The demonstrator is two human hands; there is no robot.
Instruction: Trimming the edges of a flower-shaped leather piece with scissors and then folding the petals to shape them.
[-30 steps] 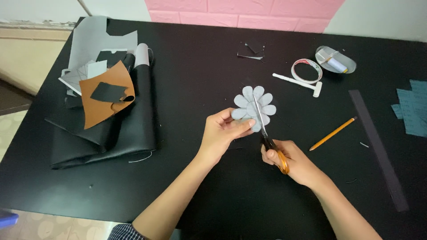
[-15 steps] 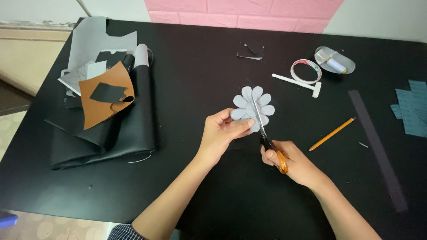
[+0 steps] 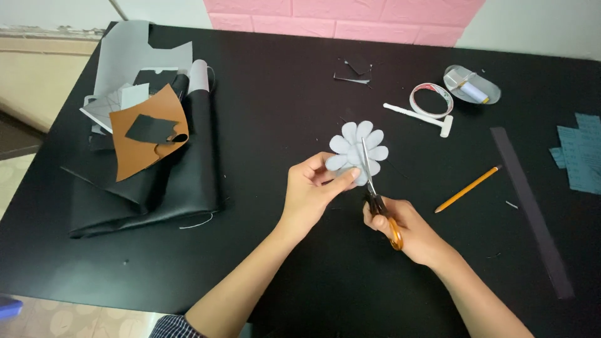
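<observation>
The left hand (image 3: pixel 311 188) pinches the grey flower cutout (image 3: pixel 358 152) at its lower edge while the right hand (image 3: pixel 405 226) grips orange-handled scissors (image 3: pixel 377 199) cutting into it.

The scene is being viewed by a single head-worn camera, being aimed steeply down and forward over a black table (image 3: pixel 263 125), near enough that both forearms are being included.

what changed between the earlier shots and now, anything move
Almost nothing. The left hand still pinches the grey flower-shaped cutout, and the right hand still holds the orange-handled scissors with the blades at the flower's middle. Any shift of the blades is too slight to tell. The pencil, tape roll and the pile of leather pieces lie as before.
</observation>
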